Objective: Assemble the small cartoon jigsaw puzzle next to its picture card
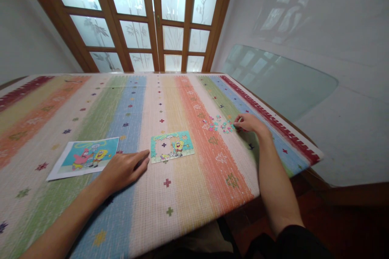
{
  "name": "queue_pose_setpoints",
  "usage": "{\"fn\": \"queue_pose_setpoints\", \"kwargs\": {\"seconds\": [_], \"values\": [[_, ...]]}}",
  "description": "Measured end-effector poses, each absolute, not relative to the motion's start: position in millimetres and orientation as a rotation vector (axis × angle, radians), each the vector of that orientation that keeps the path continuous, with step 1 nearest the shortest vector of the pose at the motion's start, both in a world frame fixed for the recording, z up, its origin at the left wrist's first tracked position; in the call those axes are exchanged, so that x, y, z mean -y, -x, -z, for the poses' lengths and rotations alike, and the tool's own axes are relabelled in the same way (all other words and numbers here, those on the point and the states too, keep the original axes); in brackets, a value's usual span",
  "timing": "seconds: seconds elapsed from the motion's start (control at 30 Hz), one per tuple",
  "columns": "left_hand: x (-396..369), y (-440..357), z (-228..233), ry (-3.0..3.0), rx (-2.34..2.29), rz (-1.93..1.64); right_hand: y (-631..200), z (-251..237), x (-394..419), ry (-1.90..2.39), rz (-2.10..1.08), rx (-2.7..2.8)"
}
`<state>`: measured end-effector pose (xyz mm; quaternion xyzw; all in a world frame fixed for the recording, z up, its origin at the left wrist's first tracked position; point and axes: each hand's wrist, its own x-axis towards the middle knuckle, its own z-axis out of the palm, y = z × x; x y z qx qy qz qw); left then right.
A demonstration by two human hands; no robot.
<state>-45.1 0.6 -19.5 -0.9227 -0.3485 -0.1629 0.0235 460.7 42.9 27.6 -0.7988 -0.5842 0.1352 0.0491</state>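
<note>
A partly assembled jigsaw puzzle [185, 150] lies flat on the table, its frame and a yellow cartoon figure joined, with a gap in the middle where the cloth shows. My left hand [126, 168] rests palm down just left of it, fingers stretched out and the index fingertip at its left edge. Over to the right, loose puzzle pieces [226, 126] in teal and pink lie in a small pile. At the pile's right edge, my right hand [247, 123] has thumb and fingers pinched together on a puzzle piece, mostly hidden by the fingers.
Left of the puzzle lies a printed reference picture [88, 156] on white paper, partly behind my left hand. A striped tablecloth [200, 194] covers the table. Wooden doors [156, 20] with frosted panes stand beyond the far edge, and a white wall [349, 129] rises on the right.
</note>
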Motion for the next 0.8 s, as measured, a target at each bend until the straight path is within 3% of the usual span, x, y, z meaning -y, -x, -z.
{"fn": "queue_pose_setpoints", "kwargs": {"seconds": [0.8], "values": [[0.7,41.7,15.5,2.795,0.913,0.679,-432.6,-16.0,-52.1,2.267,-0.152,1.975]]}}
